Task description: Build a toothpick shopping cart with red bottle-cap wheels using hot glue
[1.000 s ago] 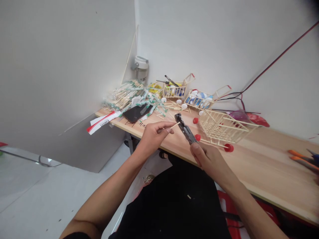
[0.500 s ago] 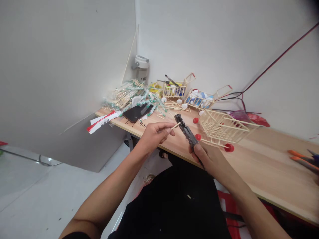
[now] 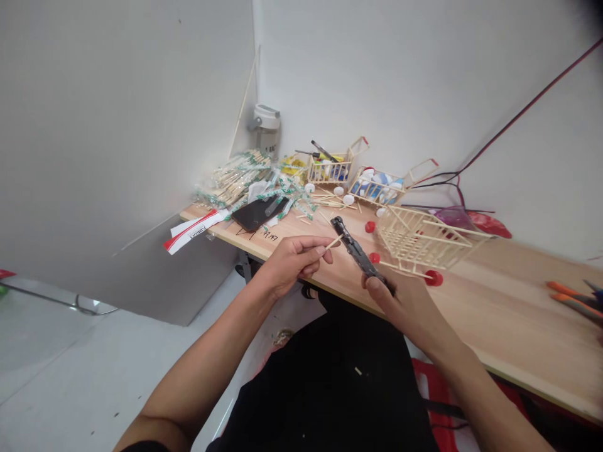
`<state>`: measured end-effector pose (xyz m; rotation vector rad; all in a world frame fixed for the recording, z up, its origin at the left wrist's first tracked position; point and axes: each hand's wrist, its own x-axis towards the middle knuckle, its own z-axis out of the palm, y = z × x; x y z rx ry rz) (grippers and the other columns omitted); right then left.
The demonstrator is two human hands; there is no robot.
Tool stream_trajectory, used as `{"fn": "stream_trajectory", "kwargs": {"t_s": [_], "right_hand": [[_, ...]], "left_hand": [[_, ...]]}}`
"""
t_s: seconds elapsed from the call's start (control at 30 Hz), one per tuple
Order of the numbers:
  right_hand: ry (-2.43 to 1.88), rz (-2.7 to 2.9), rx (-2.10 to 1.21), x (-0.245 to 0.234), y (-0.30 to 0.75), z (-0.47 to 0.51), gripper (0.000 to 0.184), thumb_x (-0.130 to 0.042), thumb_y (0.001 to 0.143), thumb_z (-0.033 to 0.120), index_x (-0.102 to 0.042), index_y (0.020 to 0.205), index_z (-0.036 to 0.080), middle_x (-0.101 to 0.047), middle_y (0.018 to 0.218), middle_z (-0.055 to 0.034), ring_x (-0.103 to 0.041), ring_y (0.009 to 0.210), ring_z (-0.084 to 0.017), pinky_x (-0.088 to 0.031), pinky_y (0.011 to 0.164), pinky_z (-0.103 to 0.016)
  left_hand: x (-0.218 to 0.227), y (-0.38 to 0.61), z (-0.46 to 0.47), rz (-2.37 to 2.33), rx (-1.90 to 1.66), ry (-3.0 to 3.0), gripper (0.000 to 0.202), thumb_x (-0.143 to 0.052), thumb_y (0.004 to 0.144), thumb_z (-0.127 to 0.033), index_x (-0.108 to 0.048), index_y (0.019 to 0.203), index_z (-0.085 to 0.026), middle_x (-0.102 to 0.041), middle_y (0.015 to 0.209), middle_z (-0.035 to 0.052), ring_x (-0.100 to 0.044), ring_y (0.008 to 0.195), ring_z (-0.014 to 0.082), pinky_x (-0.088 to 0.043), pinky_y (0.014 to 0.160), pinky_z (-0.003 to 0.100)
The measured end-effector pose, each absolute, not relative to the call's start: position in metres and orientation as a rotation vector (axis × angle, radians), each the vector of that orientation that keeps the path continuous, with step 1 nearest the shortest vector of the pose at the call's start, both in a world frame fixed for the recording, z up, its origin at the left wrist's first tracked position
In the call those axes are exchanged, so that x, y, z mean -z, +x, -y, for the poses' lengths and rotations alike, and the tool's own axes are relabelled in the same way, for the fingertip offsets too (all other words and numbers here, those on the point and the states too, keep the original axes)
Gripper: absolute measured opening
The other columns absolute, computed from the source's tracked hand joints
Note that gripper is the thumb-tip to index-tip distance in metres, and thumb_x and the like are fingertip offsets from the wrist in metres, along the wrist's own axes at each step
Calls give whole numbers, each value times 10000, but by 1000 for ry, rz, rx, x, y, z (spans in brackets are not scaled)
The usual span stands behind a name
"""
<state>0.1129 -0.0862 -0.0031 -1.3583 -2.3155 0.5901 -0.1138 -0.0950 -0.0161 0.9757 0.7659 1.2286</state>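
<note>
Our left hand [image 3: 294,263] pinches a wooden stick [image 3: 333,243], its end poking out past our fingertips [image 3: 323,250]. Our right hand [image 3: 407,307] clenches small black pliers [image 3: 360,256], their head jutting beyond the thumb, just beside the stick.

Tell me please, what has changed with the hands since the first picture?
The right hand has slid down and to the right along the dark metal tool, so more of the tool shows above the thumb. The left hand still pinches the wooden stick; nothing was let go. The large stick cart on the table stayed where it was.
</note>
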Motion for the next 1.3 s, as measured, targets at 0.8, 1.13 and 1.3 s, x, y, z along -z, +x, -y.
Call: {"fn": "stream_trajectory", "kwargs": {"t_s": [0.8,1.13,1.3], "right_hand": [[-1573,2410,14,3,133,96,398,-538,859,558,-630,1073,235,-738,922,-49,-697,823,-292,-437,629,-342],[-1505,2359,102,6,137,100,429,-575,827,615,-653,1017,238,-737,845,-58,-692,735,-268,-406,588,-311],[-1520,2244,-205,3,137,99,369,-579,816,589,-666,874,235,-684,684,-19,-635,618,-218,-403,576,-292]], "left_hand": [[25,-104,102,-649,-1074,776,358,-822,709,-276,-715,1028,-155,-591,740,6,-332,446,-1,-145,451,174],[25,-101,101,-667,-1099,809,346,-816,710,-278,-716,1012,-142,-586,721,4,-330,456,3,-137,467,193],[27,-98,100,-707,-1092,863,417,-796,728,-313,-704,1098,-146,-572,746,0,-333,468,10,-138,469,205]]}}
